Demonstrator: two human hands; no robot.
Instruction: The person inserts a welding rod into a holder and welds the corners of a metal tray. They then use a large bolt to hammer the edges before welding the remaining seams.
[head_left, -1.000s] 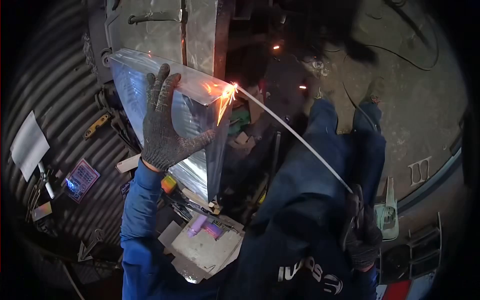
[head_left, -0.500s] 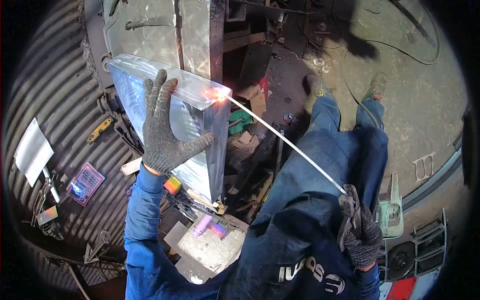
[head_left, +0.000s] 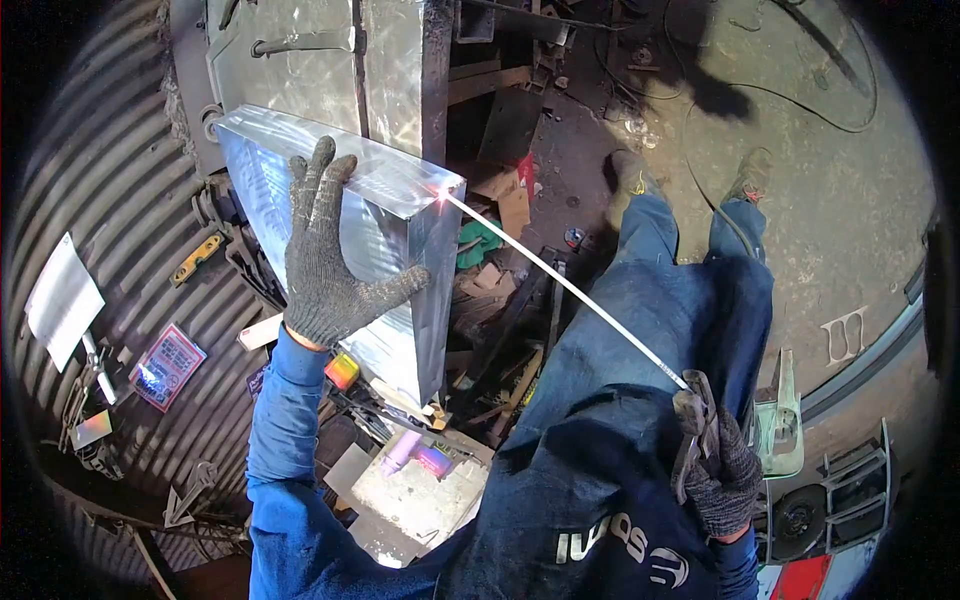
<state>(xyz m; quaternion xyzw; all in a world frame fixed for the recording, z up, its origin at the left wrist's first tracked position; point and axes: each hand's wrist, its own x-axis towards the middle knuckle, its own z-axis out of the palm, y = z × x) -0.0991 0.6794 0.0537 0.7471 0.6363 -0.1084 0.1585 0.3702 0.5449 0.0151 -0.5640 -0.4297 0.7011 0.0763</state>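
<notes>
My left hand [head_left: 330,270], in a grey knit glove, lies spread against the face of a shiny metal box [head_left: 375,245], its fingers up toward the top edge. My right hand [head_left: 722,475], gloved as well, is wrapped round an electrode holder [head_left: 692,425]. A long pale welding electrode [head_left: 570,287] is clamped in that holder's jaws. Its far tip meets the box's top right corner, where a small reddish glow [head_left: 441,192] shows. The box rests against a worn metal worktable [head_left: 395,75].
A corrugated metal wall [head_left: 130,250] runs down the left, with a yellow spirit level [head_left: 198,260] on it. Scrap and cardboard [head_left: 515,205] lie beneath the box. A cable [head_left: 800,95] crosses the floor. At lower right stand a green plastic chair [head_left: 782,435] and a metal rack [head_left: 860,490].
The bright orange glow at the electrode's tip has shrunk to a small reddish point. Both hands stay nearly where they were; the right has shifted slightly left.
</notes>
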